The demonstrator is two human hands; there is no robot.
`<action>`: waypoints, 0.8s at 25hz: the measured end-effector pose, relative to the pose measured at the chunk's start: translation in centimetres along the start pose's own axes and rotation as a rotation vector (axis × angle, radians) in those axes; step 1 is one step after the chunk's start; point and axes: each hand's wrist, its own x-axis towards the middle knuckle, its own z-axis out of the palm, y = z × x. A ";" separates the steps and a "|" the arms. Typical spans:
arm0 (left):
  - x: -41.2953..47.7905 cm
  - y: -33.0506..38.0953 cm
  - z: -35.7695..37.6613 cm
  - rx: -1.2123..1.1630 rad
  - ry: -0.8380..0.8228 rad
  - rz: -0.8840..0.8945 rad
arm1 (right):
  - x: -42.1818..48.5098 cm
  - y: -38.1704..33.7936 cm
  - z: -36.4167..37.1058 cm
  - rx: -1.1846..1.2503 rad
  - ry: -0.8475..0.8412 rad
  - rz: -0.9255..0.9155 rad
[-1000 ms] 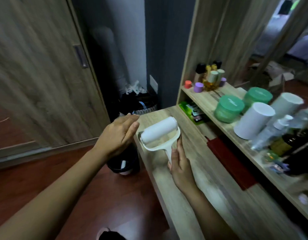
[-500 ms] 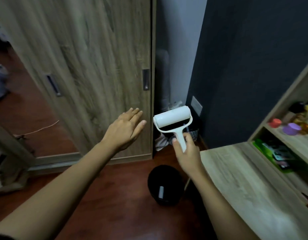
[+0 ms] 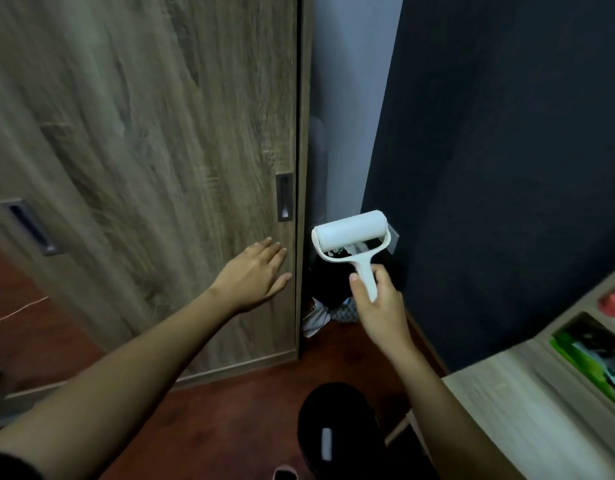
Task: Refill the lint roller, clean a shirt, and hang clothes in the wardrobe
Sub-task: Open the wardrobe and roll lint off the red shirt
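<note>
While the right hand grips the lint roller by the lower end of its handle, at centre right of the frame, the white roll sits level on top in its forked frame. It looks a light, stiff plastic tool, easy to carry in 1 hand; the handle is the place to hold it, since the roll is probably sticky and free to turn. The left hand is empty, fingers spread and flat, close to the right edge of the wardrobe door, just below its recessed pull; contact cannot be told. That pull is the likely hold for sliding the panel. A worktop shows at lower right, a dark bin at bottom centre.
</note>
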 end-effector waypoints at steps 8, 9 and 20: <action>16.4 -9.9 7.9 0.246 -0.131 0.283 | 16.1 1.8 4.0 -0.023 0.033 0.052; 17.4 -10.6 8.6 0.284 -0.139 0.332 | 17.0 2.0 4.1 -0.035 0.025 0.064; 20.3 -14.6 12.1 0.441 -0.087 0.525 | 19.6 2.5 6.6 -0.047 0.071 0.093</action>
